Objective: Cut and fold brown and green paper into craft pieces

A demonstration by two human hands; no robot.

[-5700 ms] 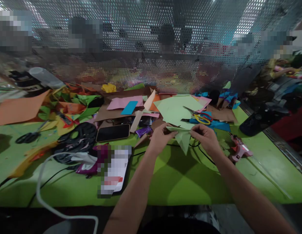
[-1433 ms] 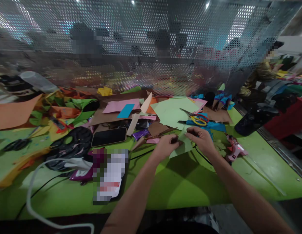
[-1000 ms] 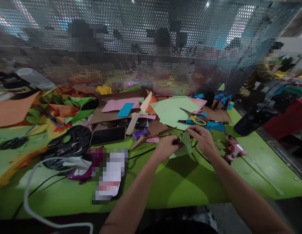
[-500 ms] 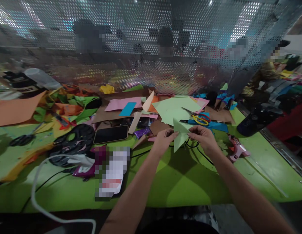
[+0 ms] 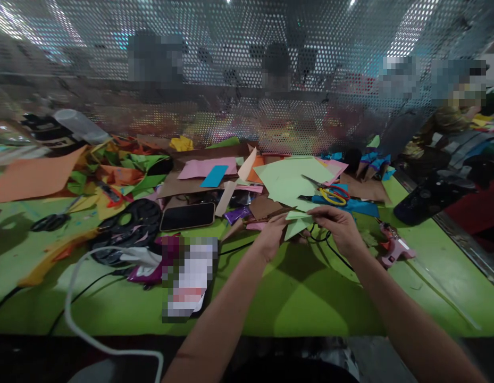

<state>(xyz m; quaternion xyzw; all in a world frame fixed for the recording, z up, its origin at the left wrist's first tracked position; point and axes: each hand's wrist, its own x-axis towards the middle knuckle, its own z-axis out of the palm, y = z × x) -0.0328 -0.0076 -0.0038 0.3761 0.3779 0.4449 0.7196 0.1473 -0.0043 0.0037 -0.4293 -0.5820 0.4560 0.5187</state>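
Between my hands, above the green table point(image 5: 306, 319), is a folded pale green paper point(image 5: 296, 227) with pointed edges. My left hand point(image 5: 274, 234) is closed on its left side. Pinched at its upper right corner are the fingers of my right hand point(image 5: 334, 223). Just beyond the hands lie scissors with red and yellow handles point(image 5: 330, 194), on a larger sheet of light green paper point(image 5: 284, 178) and blue paper strips. Some of my left fingers are hidden behind the folded paper.
A pink glue gun point(image 5: 394, 247) lies right, a dark bottle point(image 5: 430, 197) beyond it. To the left are two phones, one a black phone point(image 5: 187, 216), a purple tissue pack point(image 5: 149, 271), a yellow glue gun point(image 5: 57, 255) and cables. Coloured paper piles up before a perforated metal screen point(image 5: 231, 80).
The folded green paper has turned from upright with its triangular face showing to flatter, its layered edges towards me. My left hand has shifted right, closer to my right hand. The view moved slightly.
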